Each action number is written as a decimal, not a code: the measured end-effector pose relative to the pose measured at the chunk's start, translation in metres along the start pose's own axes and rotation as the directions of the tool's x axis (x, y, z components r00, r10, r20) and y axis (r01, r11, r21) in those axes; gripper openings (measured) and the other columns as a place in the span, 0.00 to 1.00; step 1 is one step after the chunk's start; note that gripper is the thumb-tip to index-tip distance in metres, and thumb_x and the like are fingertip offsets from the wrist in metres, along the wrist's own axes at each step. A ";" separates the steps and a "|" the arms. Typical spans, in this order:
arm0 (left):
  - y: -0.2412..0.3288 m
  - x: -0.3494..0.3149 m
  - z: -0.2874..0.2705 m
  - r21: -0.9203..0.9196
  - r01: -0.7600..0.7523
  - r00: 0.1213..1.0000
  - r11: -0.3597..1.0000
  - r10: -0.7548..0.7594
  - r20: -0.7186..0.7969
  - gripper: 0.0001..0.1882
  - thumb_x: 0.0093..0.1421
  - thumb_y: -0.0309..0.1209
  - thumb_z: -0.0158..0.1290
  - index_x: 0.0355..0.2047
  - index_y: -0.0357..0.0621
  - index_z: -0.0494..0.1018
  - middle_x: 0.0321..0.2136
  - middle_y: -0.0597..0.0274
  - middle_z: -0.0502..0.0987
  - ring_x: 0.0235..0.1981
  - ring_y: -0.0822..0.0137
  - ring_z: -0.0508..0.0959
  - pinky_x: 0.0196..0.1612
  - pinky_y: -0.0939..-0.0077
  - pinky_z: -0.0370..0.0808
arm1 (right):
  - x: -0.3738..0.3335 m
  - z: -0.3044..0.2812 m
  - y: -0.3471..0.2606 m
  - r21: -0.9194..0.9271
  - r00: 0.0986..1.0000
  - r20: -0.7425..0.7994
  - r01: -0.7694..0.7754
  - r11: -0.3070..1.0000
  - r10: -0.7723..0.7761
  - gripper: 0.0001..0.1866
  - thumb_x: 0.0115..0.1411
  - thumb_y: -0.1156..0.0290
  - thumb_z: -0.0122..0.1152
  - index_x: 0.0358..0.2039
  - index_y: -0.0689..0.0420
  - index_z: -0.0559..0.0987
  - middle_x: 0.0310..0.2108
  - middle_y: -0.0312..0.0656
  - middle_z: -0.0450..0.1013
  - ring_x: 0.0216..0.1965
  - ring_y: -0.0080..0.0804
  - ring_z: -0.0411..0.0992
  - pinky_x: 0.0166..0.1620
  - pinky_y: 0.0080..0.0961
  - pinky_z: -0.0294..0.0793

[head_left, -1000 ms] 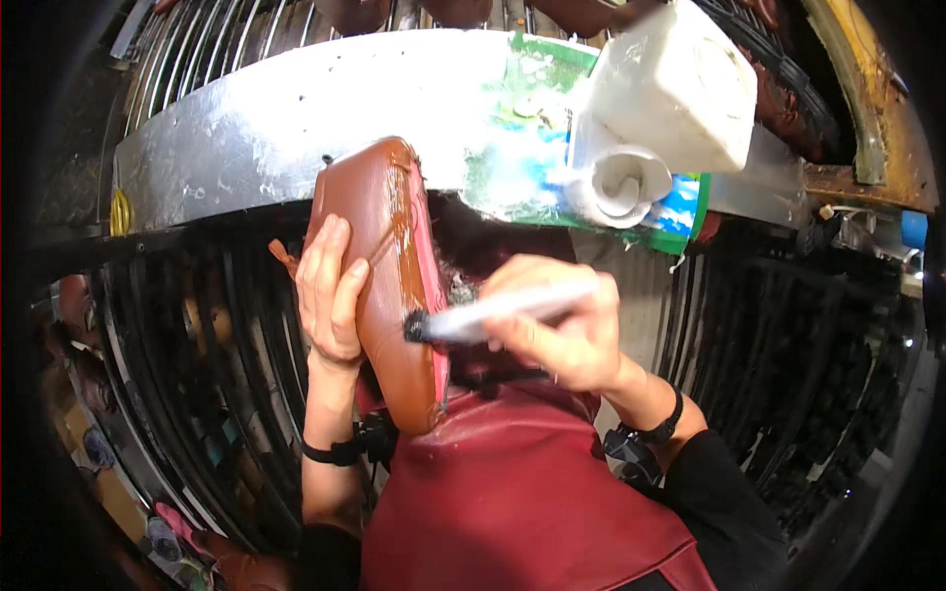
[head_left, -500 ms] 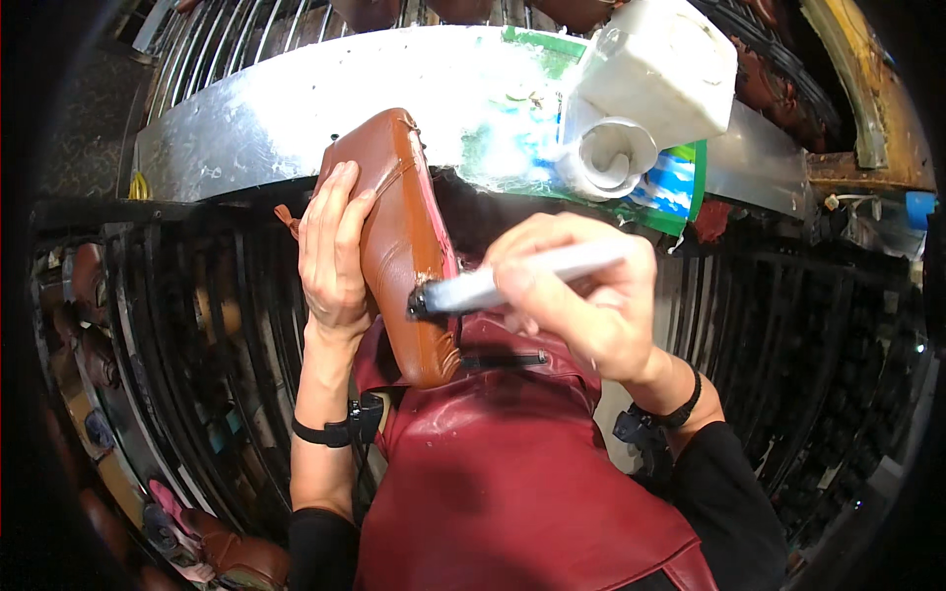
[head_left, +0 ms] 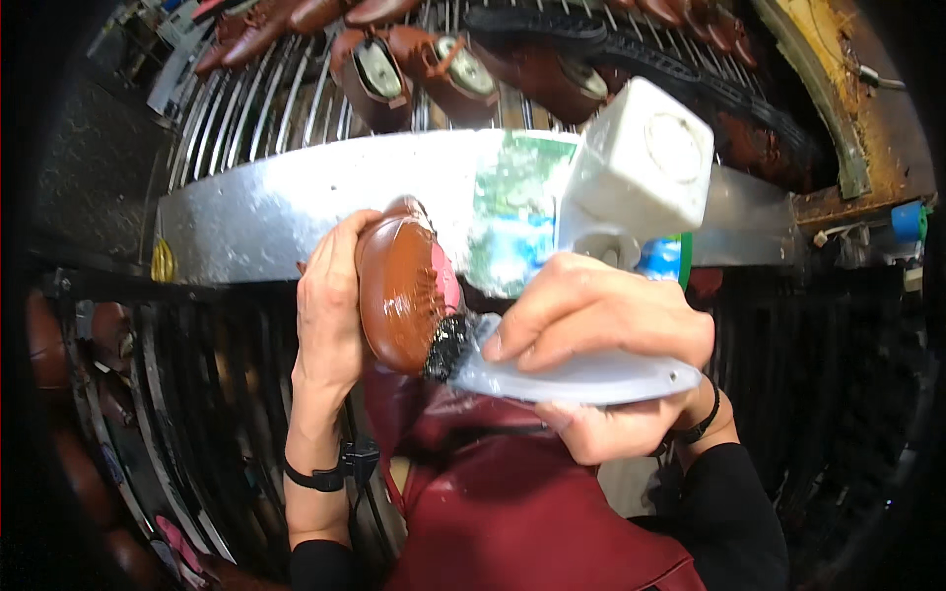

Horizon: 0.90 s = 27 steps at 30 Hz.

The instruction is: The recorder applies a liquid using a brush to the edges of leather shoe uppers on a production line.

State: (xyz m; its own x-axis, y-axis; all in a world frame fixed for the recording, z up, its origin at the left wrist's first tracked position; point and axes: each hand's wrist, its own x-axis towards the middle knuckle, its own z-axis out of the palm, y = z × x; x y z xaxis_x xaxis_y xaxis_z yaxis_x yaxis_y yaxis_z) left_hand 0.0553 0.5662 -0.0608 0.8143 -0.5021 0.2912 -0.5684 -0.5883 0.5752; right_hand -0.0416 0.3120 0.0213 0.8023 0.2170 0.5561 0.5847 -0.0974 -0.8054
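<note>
Brown shoes [head_left: 370, 84] line the metal rack beyond a pale metal ledge [head_left: 276, 212], and from my remote seat I see the left hand [head_left: 330, 295] gripping a glossy brown shoe [head_left: 394, 295], held near the ledge's front edge, toe toward the apron [head_left: 532, 492]. The right hand [head_left: 611, 325] grasps a pale-handled brush [head_left: 591, 382], its dark bristles meeting the shoe's edge by the toe!

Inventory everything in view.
Shoe upper: 1, brown and pink, centre
Brush: 1, pale, black-bristled, at shoe upper
Metal ledge: 1, silver, upper centre
Sheet: 1, green and blue, on metal ledge
Plastic container: 1, white, on metal ledge
Rack: 1, silver, beyond metal ledge
Shoes: several, brown, on rack
Loop: 1, yellow, far left
Apron: 1, dark red, lower centre
Wristbands: 2, black, on wrists
Left hand: 1, bare, holding shoe upper
Right hand: 1, bare, holding brush
</note>
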 end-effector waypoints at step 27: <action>-0.014 -0.101 0.061 -0.880 0.377 0.859 0.288 -0.465 0.215 0.40 0.43 0.27 0.67 0.60 0.23 0.73 0.50 0.43 0.83 0.52 0.55 0.83 0.61 0.64 0.76 | -0.125 -0.001 0.081 0.412 0.234 -0.804 -0.443 0.796 0.546 0.13 0.71 0.68 0.66 0.34 0.66 0.82 0.22 0.41 0.77 0.17 0.23 0.74 0.18 0.20 0.72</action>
State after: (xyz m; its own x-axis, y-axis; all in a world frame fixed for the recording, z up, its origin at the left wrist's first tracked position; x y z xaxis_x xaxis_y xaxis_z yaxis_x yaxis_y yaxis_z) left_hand -0.0260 0.5861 -0.1447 0.9383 -0.2943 -0.1819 0.2463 0.1990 0.9485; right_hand -0.0942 0.2764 -0.1129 0.6040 -0.7837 -0.1451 0.0602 0.2265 -0.9722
